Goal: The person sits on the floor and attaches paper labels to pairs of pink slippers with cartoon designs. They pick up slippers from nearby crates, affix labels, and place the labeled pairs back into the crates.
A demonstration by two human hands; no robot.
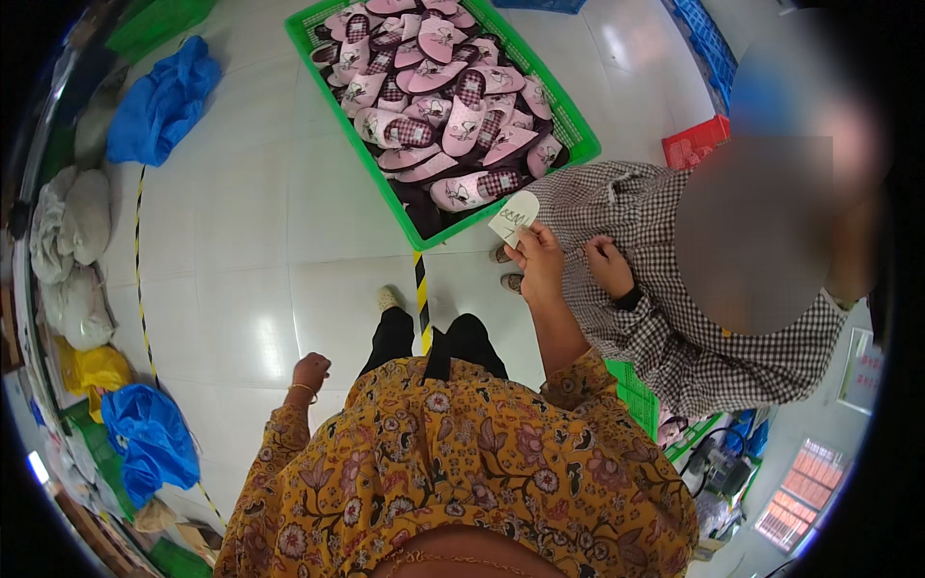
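In my right hand is a small white card with one rounded end and dark handwriting on it, pinched between thumb and fingers. It sits just off the near right corner of a large green crate. Heaped in that crate are several pink slippers with dark checked linings. My left hand, a band at its wrist, hangs out to my left with the fingers curled in. Nothing shows in it, and it touches nothing.
Close on my right stands a person in a black-and-white checked garment, one hand near my card. Blue bags, white sacks and a yellow bag line the left. Striped floor tape runs under the crate; a red crate is farther right.
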